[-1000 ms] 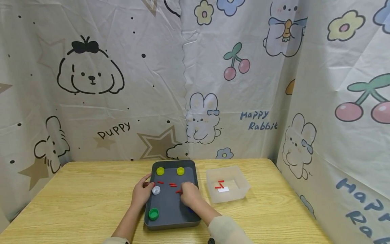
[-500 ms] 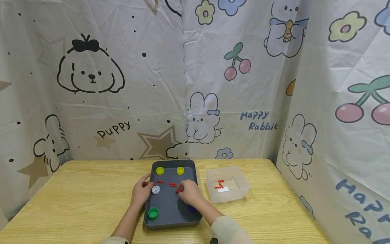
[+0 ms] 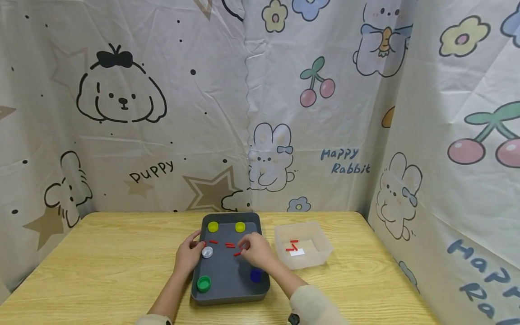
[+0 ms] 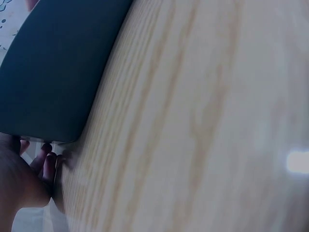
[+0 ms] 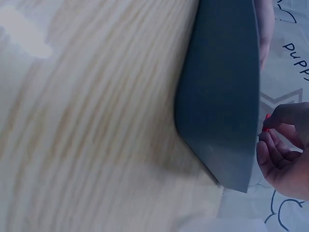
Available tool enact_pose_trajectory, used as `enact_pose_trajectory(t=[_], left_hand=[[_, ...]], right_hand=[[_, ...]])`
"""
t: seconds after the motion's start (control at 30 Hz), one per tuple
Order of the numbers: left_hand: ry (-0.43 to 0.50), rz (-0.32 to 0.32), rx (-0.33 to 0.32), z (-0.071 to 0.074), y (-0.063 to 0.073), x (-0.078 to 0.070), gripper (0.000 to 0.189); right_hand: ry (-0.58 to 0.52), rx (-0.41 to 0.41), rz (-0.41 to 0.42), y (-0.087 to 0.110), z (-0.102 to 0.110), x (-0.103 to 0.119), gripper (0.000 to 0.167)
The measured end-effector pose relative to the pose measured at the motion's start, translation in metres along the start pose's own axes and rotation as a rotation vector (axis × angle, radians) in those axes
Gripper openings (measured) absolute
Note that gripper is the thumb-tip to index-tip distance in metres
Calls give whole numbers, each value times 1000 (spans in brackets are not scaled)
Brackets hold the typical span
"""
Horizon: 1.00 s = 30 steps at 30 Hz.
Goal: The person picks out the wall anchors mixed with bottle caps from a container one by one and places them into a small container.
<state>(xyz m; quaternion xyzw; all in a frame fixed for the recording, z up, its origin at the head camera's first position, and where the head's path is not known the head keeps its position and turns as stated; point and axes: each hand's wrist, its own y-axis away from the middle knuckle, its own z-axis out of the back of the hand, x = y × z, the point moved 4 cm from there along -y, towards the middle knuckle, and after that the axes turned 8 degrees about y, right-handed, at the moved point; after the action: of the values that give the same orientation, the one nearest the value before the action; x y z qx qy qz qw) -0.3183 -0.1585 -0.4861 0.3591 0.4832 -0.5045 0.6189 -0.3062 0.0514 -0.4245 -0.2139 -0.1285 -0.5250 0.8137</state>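
Note:
A dark grey tray [image 3: 228,271] lies on the wooden table, and my left hand [image 3: 188,255] grips its left edge, thumb over the rim. Above the tray's right half, my right hand [image 3: 257,251] pinches a small red stick [image 5: 266,123] between thumb and index finger. Just below those fingertips lies another red stick [image 3: 237,254]. Further left on the tray floor are a pair of red sticks [image 3: 229,245] and a single one. Round caps stand in the tray: two yellow caps [image 3: 213,227], a clear cap [image 3: 207,252], a green cap [image 3: 204,283] and a blue cap [image 3: 256,275].
To the right of the tray stands a translucent plastic box [image 3: 321,253] with several red sticks [image 3: 294,246] and a white label in it. A patterned cloth [image 3: 162,135] hangs behind the table [image 3: 122,262] and along its right side.
My right hand has lifted slightly and shifted right, away from the red stick on the tray floor, and the blue cap has come into full view. The left hand holds its place.

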Motion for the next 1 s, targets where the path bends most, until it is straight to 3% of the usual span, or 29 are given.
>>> enact_pose_trajectory(t=[0.5, 1.0], left_hand=[[-1, -4, 5, 1, 2, -1, 46], [-12, 3, 7, 0, 1, 0, 45]], right_hand=[[15, -15, 18, 0, 28, -8, 19], [31, -52, 17, 5, 49, -32, 16]])
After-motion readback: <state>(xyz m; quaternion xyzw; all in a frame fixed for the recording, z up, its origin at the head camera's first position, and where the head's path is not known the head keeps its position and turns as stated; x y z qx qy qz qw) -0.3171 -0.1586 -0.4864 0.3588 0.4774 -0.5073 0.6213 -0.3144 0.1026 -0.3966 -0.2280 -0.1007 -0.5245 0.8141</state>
